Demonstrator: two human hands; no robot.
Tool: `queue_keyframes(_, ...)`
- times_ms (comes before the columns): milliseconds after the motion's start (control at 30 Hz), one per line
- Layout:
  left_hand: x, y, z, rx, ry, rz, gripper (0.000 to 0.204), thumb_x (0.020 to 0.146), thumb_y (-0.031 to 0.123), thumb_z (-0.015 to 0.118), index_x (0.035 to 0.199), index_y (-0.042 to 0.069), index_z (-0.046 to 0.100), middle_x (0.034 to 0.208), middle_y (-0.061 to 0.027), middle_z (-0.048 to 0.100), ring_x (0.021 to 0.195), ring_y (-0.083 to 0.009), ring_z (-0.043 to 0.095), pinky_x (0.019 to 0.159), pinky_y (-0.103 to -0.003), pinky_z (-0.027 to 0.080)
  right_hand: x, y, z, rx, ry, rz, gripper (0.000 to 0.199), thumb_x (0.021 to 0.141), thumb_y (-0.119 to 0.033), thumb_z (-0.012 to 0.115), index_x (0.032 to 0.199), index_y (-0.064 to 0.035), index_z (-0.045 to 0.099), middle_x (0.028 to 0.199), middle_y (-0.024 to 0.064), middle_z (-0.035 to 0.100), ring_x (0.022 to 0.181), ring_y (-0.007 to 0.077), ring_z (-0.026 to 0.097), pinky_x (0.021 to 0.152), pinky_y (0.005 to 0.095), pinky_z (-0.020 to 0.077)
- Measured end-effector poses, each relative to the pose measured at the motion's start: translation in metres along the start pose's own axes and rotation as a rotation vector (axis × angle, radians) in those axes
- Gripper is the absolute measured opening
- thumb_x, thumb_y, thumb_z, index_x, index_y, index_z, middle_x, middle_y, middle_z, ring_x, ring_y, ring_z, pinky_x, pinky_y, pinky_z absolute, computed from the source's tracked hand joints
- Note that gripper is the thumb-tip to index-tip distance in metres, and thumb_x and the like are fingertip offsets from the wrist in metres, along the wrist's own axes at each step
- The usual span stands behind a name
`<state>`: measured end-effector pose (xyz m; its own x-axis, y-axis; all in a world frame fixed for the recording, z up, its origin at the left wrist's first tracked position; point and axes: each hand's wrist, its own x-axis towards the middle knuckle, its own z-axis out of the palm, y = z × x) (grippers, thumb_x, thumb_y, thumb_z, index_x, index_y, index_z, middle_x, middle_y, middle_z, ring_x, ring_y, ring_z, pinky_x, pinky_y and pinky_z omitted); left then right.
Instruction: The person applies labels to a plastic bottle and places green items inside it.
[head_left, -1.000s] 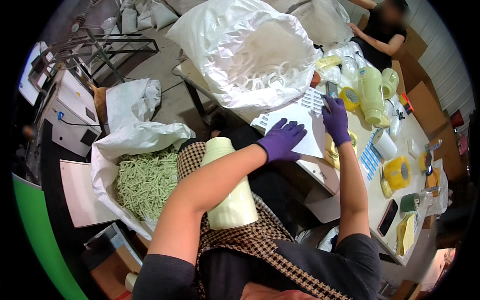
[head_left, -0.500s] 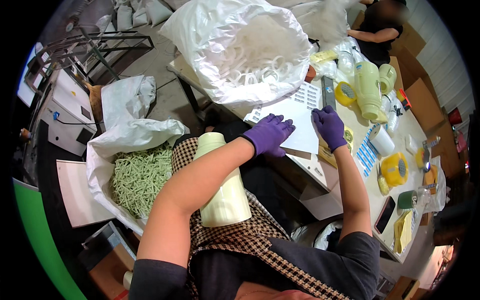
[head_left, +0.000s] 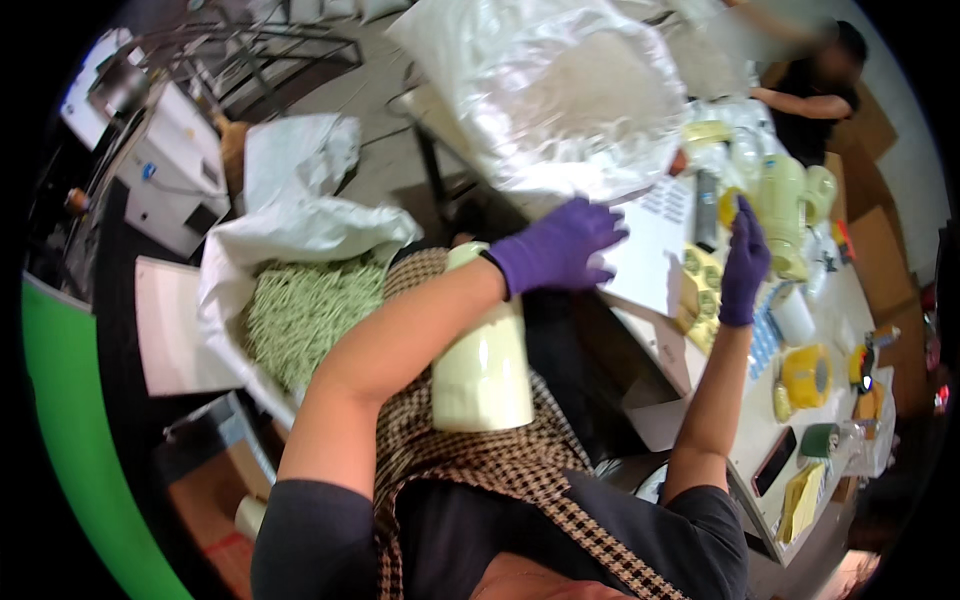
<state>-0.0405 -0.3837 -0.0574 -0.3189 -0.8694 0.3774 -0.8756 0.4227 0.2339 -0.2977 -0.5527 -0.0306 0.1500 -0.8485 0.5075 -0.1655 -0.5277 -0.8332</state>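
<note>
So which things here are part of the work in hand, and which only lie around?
In hand:
- left hand over the white printed sheet
- right hand near the yellow tape rolls

Lying about:
- clear plastic bag
- sack of green pieces
- pale cylinder roll
- phone

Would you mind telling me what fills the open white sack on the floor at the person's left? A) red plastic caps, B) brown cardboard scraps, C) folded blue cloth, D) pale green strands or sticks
D: the white sack stands open beside the person's left forearm, and its mouth shows a heap of thin pale green strands, with nothing red, blue or brown among them.
</note>
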Motion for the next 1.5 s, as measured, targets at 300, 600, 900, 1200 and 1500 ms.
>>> queue_keyframes(300, -0.176, -0.017, -0.008, -0.784, 0.199, -0.636, 0.036, 0.105, 0.015, 0.055, 0.137, 0.001, 0.058, 0.141, -0.0149, 0.060, 0.132, -0.0222, 0.055, 0.113, -0.034, 0.041, -0.208, -0.121, 0.067, -0.310, -0.550, -0.662, 0.050, 0.078, -0.012, 0.079, 0.127, -0.0205, 0.072, 0.100, 0.0053, 0.058, 0.080, 0.0232, 0.059, 0.066, 0.0357, 0.0513)
queue_keyframes(600, -0.180, 0.029, -0.022, -0.583, 0.578, -0.542, 0.030, 0.100, 0.006, 0.054, 0.129, 0.001, 0.062, 0.126, -0.0150, 0.064, 0.120, -0.0275, 0.061, 0.106, -0.037, 0.046, -0.238, -0.140, 0.086, -0.435, -0.584, -0.799, 0.050, 0.080, -0.016, 0.080, 0.129, -0.0241, 0.071, 0.101, 0.0016, 0.053, 0.080, 0.0182, 0.056, 0.063, 0.0317, 0.0487)
queue_keyframes(900, -0.175, 0.033, -0.030, -0.621, 0.564, -0.521, 0.030, 0.099, 0.007, 0.054, 0.128, 0.001, 0.062, 0.123, -0.0153, 0.064, 0.116, -0.0291, 0.062, 0.103, -0.038, 0.047, -0.237, -0.139, 0.088, -0.462, -0.635, -0.835, 0.048, 0.083, -0.017, 0.078, 0.130, -0.0243, 0.070, 0.101, 0.0016, 0.053, 0.081, 0.0191, 0.057, 0.065, 0.0327, 0.0506)
queue_keyframes(1200, -0.181, 0.029, -0.029, -0.525, 0.375, -0.454, 0.074, 0.084, 0.028, 0.079, 0.147, 0.005, 0.047, 0.139, -0.0180, 0.054, 0.130, -0.0348, 0.052, 0.113, -0.044, 0.039, -0.229, -0.143, 0.079, -0.552, -0.789, -0.768, 0.048, 0.087, -0.021, 0.074, 0.135, -0.0225, 0.066, 0.094, 0.0025, 0.054, 0.078, 0.0197, 0.057, 0.059, 0.0334, 0.0498)
queue_keyframes(1500, -0.190, 0.032, -0.069, -0.537, -0.006, -0.308, 0.134, 0.064, 0.041, 0.092, 0.166, 0.010, 0.010, 0.168, -0.0199, 0.019, 0.158, -0.0402, 0.007, 0.127, -0.048, 0.012, -0.137, -0.072, 0.017, -0.979, -0.419, -0.474, 0.048, 0.097, -0.020, 0.066, 0.144, -0.0191, 0.059, 0.102, 0.0112, 0.063, 0.091, 0.0307, 0.063, 0.073, 0.0417, 0.0544)
